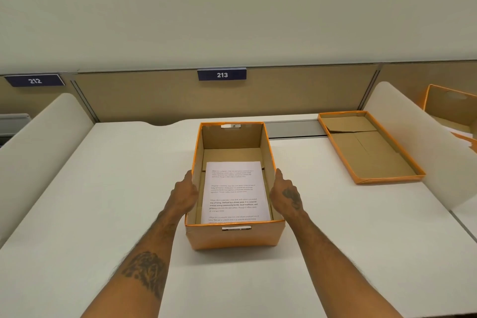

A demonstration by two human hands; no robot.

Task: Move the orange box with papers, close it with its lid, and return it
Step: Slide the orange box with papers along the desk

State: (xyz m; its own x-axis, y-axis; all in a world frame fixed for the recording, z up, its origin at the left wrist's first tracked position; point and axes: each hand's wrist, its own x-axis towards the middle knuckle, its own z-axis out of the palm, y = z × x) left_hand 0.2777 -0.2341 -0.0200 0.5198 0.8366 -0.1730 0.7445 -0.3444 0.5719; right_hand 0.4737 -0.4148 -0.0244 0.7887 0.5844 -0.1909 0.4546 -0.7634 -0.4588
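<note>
Office, open-plan workstation row. White table sits in a bay backed by a tan fabric partition. Dark number plates, 212 and 213, label adjacent bays. White curved side dividers separate neighbouring stations. Plain pale wall above.

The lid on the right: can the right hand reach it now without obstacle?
Probably yes. The lid lies open-side up on the desk, nothing between it and the right hand, which first must release the box.
</note>
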